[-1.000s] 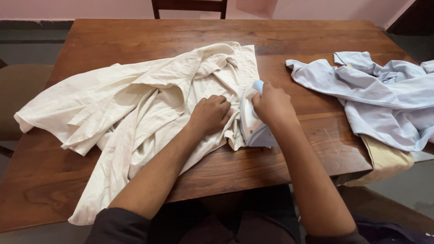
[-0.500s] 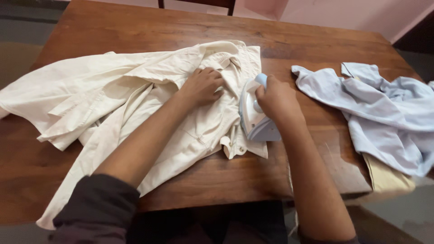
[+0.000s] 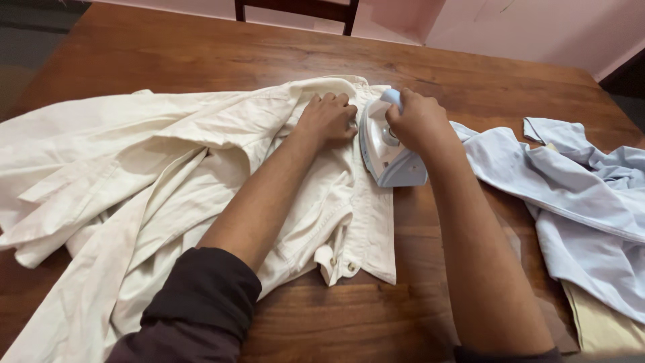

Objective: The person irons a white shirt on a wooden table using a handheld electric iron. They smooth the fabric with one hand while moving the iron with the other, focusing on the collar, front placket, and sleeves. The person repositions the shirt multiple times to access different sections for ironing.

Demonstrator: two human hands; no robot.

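Right hand hides the iron's handle.

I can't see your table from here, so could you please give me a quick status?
Right hand gripping iron on cream shirt. Left hand pressing shirt flat beside it. Blue shirt heaped to the right, apart.

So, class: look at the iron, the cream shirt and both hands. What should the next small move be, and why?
Probably slide the iron a little further up the buttoned edge toward the collar. The right hand grips its handle near the top of the cream shirt, and the left hand presses the cloth flat just beside it, so that strip is held ready.
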